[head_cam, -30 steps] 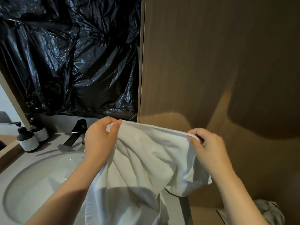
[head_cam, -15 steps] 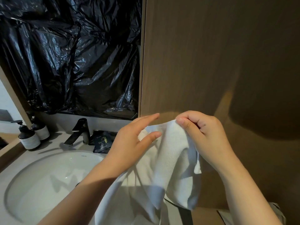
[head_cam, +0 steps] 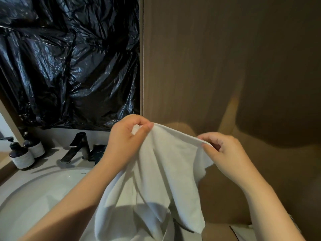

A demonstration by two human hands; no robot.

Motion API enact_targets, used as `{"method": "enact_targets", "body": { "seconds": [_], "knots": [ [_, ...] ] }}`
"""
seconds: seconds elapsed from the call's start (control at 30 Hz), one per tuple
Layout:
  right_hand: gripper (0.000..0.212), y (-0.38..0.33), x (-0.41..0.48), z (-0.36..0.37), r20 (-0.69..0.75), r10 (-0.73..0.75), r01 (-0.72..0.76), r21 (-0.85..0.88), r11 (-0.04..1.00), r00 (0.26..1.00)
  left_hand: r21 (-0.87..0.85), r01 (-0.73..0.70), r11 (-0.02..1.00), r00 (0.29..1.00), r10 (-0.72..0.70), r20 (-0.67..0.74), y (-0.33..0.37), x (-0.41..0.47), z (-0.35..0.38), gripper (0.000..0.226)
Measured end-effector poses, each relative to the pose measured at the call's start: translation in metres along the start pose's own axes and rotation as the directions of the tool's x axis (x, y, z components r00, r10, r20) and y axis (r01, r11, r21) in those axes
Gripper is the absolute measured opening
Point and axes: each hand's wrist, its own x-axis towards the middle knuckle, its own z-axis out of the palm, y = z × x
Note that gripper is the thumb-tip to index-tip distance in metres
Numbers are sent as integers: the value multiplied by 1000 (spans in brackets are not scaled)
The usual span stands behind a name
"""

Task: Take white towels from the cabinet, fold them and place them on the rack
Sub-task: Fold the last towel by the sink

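Well left of the left hand, two pump bottles [head_cam: 22, 157] stand on the tabletop [head_cam: 50, 162], their labels too small to read. The left hand [head_cam: 125, 141] pinches one top corner of the white towel [head_cam: 161, 171] and the right hand [head_cam: 225, 153] pinches the other. The towel's upper edge runs between the hands, sloping down rightward, and the rest hangs down.

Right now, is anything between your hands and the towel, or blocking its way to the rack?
Nothing stands between them: the left hand and the right hand both pinch the top edge of the white towel, which hangs loose below them. No rack is in view, so that path cannot be judged.
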Motion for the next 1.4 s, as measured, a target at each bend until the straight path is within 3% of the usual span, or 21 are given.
{"method": "enact_targets", "body": {
  "seconds": [0.1,0.23,0.3,0.37,0.43,0.57,0.7,0.9,1.0,1.07,1.13,1.2,1.27,1.4],
  "knots": [
    [21,1,-1,-13,-95,27,-25,25,999,995,82,7,997,997,-1,-74,-1,14,-8,17],
    [23,-24,4,-31,-241,-62,152,373,915,969,129,-17,992,988,36,-147,10,36,-13,15],
    [21,-35,7,-26,-204,-34,141,538,831,978,119,-26,993,984,46,-169,14,43,-10,15],
    [21,-35,9,-15,-186,23,78,520,850,982,155,-2,988,995,17,-97,11,44,-4,16],
    [22,-27,9,-7,-276,125,34,506,862,953,209,41,977,999,-38,-22,1,38,2,16],
    [24,-10,5,-9,-364,243,-28,504,863,899,200,207,958,978,-200,-53,-21,26,1,12],
    [29,-7,6,-1,-303,169,-41,386,922,938,120,393,912,920,-388,-61,-29,16,-1,22],
    [22,-5,-1,14,-255,171,-81,329,941,952,105,492,864,869,-494,-10,-36,-11,-15,24],
    [20,-6,-8,21,-198,187,-115,329,937,962,-132,619,774,785,-608,117,-35,-29,-20,16],
    [20,-10,-15,29,-141,189,-124,379,917,972,-367,678,637,729,-645,229,-29,-40,-15,14],
    [19,-15,-23,40,-71,189,-135,468,874,979,-472,687,553,709,-653,267,-24,-50,-9,15],
    [11,-20,-31,52,19,212,-183,582,792,977,-501,689,524,696,-671,256,-20,-59,-2,17],
    [20,-22,-38,62,119,232,-253,646,720,965,-525,681,510,691,-685,230,-16,-67,5,16],
    [36,-21,-46,74,226,217,-312,639,704,950,-566,666,486,701,-668,251,-6,-80,14,13]
  ]
}}
